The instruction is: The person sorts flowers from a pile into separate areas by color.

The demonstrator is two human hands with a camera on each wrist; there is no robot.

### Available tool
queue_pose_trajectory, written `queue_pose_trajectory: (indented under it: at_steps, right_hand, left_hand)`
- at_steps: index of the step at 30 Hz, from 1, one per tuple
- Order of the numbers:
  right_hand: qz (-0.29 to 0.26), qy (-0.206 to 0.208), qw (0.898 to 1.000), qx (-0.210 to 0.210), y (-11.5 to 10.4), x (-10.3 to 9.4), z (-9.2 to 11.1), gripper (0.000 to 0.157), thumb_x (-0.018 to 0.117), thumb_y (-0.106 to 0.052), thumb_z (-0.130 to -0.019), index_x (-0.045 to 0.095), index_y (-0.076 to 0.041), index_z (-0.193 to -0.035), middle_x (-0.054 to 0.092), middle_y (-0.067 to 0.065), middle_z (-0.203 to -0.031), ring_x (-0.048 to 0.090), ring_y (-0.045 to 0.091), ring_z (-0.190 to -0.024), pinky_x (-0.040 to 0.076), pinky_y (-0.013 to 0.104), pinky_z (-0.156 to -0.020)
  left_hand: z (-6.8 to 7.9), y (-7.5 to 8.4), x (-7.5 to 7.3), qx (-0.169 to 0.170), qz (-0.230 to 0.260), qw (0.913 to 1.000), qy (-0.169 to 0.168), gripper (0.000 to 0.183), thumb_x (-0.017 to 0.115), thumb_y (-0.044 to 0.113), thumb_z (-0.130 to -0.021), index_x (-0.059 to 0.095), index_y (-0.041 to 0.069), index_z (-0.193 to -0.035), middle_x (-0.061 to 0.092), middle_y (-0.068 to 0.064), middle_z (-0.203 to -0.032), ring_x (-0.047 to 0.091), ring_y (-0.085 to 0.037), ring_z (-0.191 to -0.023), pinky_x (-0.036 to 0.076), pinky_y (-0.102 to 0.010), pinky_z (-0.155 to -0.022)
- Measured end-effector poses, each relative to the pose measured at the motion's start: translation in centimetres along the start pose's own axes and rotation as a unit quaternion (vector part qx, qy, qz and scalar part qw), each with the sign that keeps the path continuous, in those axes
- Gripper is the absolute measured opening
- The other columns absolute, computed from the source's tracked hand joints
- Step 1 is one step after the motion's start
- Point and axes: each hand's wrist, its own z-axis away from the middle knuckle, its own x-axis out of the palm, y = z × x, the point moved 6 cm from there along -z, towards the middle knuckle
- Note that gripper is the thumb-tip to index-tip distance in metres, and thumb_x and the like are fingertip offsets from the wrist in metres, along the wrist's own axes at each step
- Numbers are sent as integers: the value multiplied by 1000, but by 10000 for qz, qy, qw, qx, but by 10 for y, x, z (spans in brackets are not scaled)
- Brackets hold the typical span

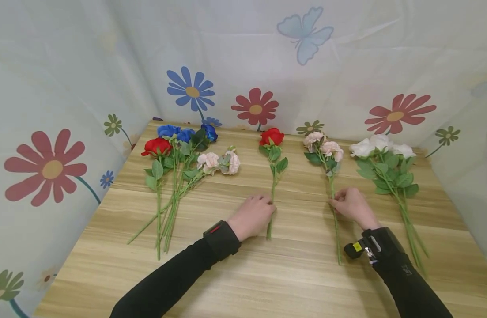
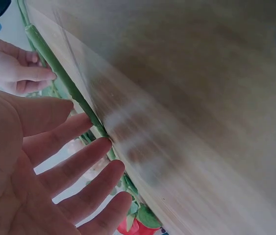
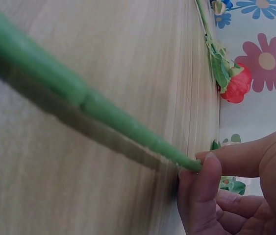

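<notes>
The table point(image 1: 299, 278) has a pale wooden top with long streaks of grain, and it stands tucked into a corner of white cloth point(image 1: 235, 48). The cloth hangs in soft folds on the left, behind and on the right, printed with big red daisies point(image 1: 52, 169), a blue daisy point(image 1: 192, 92), small olive-green ones, and a pale blue butterfly point(image 1: 305, 35) up high. Light falls softly on the wood, and the hands throw blurred shadows there.

The lone red rose point(image 1: 272, 137) lies near the middle of the top, its head toward the back edge, its stem toward the person. The left hand point(image 1: 252, 216) is at that stem, fingers spread and nearly straight, their tips against it rather than wrapped round it. To the right lies the pink spray point(image 1: 330, 150), head also to the back; the right hand point(image 1: 353, 206) pinches its stem between thumb and fingers.

On the left side a loose bunch lies with stems crossing: blue roses point(image 1: 168, 130), another red rose point(image 1: 157, 146) and pink blooms point(image 1: 220, 162). Near the right edge are white roses point(image 1: 380, 146), leaves crowded under their heads. Black sleeves point(image 1: 164, 278) cover both arms, with a dark band point(image 1: 222, 240) at the left wrist.
</notes>
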Motion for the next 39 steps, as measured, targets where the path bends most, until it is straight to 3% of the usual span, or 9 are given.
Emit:
queue_pose_trajectory:
  at_steps: [6,9,12,15,19,24,27,32,39]
  right_hand:
    - [-12,-43,10000,34,0,-1,2,34,67,-19,-95,65,13,-105,73,12,-73,63,11,-60,47,28,-56]
    - [110,155,9998,5,-2,-3,4,37,66,-21,-95,65,13,-107,73,18,-80,66,19,-65,49,31,-59]
    - [376,789,9958,-269,-12,-8,5,36,64,-21,-94,65,12,-109,73,25,-87,69,33,-74,52,41,-65]
    - [458,1569,9846,-626,-27,-10,8,31,63,-18,-94,64,10,-108,72,26,-89,69,38,-77,51,46,-67]
    - [-106,2036,9747,-918,-50,-6,9,22,61,-12,-93,66,6,-104,69,21,-85,63,27,-71,47,30,-64]
    - [-1298,1630,9734,-957,-76,9,5,18,60,-11,-96,65,4,-106,69,21,-97,60,13,-80,45,10,-68]
    - [-2115,1166,9666,-858,-92,21,3,23,59,-13,-99,61,5,-113,66,22,-105,60,6,-82,49,12,-70]
    - [-3335,582,9384,-689,-113,38,-2,29,55,-11,-102,55,10,-122,66,10,-101,63,1,-81,53,17,-72]
    - [-4172,18,9067,-613,-143,56,-1,30,51,-15,-104,53,6,-126,65,-5,-95,62,5,-86,56,21,-79]
  left_hand:
    - [2,1,-2,43,31,9999,148,25,52,25,-105,74,19,-116,67,-1,-120,64,-21,-112,55,-38,-96]
    - [3,1,-3,63,113,9998,180,25,53,26,-105,74,18,-117,67,-2,-120,64,-21,-112,55,-37,-96]
    - [6,-3,-6,-13,328,9994,139,25,55,27,-105,72,17,-120,66,-3,-124,64,-22,-115,54,-37,-98]
    - [10,-9,-12,-89,520,9985,136,28,56,26,-104,69,15,-126,65,-5,-130,62,-24,-120,52,-37,-102]
    - [19,-21,-20,-174,727,9969,252,32,57,22,-104,64,11,-133,64,-9,-135,60,-26,-126,49,-38,-108]
    - [34,-45,-27,-375,875,9943,484,29,59,20,-103,64,10,-130,65,-11,-130,62,-29,-121,50,-41,-106]
    - [46,-62,-30,-495,970,9917,683,25,60,17,-102,67,8,-124,66,-12,-123,65,-30,-114,52,-42,-100]
    - [65,-85,-36,-661,1113,9871,943,20,62,14,-100,70,6,-117,68,-12,-113,68,-29,-101,56,-41,-88]
    - [95,-115,-40,-1109,987,9823,1143,18,66,14,-98,71,5,-113,69,-12,-109,68,-30,-97,56,-43,-84]
